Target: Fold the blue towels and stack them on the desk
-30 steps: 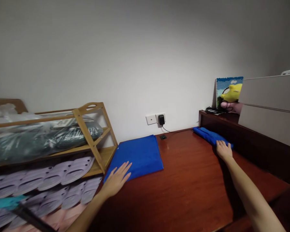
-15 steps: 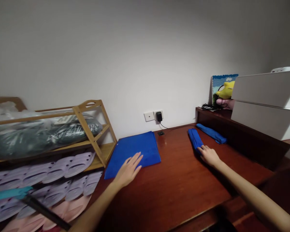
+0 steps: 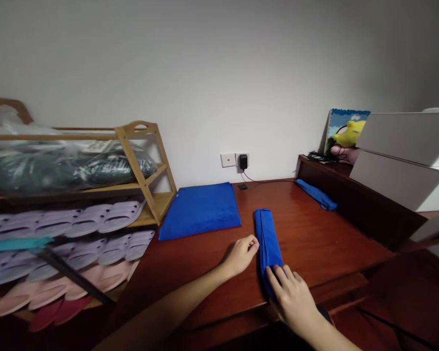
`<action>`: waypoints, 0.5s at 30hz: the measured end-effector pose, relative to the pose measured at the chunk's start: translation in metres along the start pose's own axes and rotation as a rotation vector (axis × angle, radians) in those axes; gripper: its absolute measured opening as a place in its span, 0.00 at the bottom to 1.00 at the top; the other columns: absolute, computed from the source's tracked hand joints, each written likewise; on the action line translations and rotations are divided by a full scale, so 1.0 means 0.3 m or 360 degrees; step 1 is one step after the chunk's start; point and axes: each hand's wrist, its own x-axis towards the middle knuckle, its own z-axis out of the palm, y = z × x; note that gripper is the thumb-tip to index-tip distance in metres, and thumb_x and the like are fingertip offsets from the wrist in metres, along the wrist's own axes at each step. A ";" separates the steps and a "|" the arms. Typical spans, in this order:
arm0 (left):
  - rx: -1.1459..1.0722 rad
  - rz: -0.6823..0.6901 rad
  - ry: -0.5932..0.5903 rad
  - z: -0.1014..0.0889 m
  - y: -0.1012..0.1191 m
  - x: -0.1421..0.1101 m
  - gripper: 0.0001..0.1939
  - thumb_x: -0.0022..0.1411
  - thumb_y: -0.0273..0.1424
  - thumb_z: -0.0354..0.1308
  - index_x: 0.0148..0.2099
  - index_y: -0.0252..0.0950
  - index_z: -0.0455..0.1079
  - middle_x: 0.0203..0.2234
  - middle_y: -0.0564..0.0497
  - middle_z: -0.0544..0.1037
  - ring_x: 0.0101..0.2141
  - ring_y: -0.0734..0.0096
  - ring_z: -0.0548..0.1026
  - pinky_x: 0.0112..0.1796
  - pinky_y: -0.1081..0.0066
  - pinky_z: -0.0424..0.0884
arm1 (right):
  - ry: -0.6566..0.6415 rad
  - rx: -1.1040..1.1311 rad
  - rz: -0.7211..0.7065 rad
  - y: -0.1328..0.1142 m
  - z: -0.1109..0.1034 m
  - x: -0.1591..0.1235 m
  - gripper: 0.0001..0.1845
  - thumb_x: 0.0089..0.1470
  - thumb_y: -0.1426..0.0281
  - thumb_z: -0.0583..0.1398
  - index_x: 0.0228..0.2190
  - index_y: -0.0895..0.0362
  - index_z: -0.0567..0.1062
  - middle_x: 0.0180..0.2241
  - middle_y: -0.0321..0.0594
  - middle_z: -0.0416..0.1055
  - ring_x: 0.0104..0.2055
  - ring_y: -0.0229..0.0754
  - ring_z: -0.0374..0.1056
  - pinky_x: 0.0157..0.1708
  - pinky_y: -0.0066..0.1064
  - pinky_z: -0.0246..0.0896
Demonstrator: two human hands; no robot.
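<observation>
A long folded strip of blue cloth lies on the reddish-brown desk in front of me, running away toward the wall. My right hand grips its near end, fingers over the top; the thumb is hidden. Beside its left edge is my left hand, fingers curled in and thumb against them, with nothing visible in it. To the left, a flat folded square of blue cloth lies against the wall side of the desk. Another narrow blue cloth bundle rests at the back right, apart from both hands.
A wooden rack with bagged goods and rows of clogs stands at left. A black plug sits in the wall socket, its cord along the desk's back. White boxes rest on a raised ledge at right.
My right hand has drawn the blue cloth strip toward me and left, to the desk's middle. My left hand has left the flat blue cloth, moved right and curled its fingers.
</observation>
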 end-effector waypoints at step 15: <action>0.0175 -0.0182 -0.0046 -0.034 0.006 -0.093 0.07 0.59 0.30 0.51 0.29 0.38 0.65 0.25 0.53 0.72 0.30 0.69 0.70 0.32 0.71 0.60 | -0.0274 0.1121 0.0405 0.050 -0.138 0.269 0.19 0.60 0.57 0.48 0.28 0.55 0.70 0.25 0.38 0.71 0.28 0.39 0.66 0.30 0.29 0.59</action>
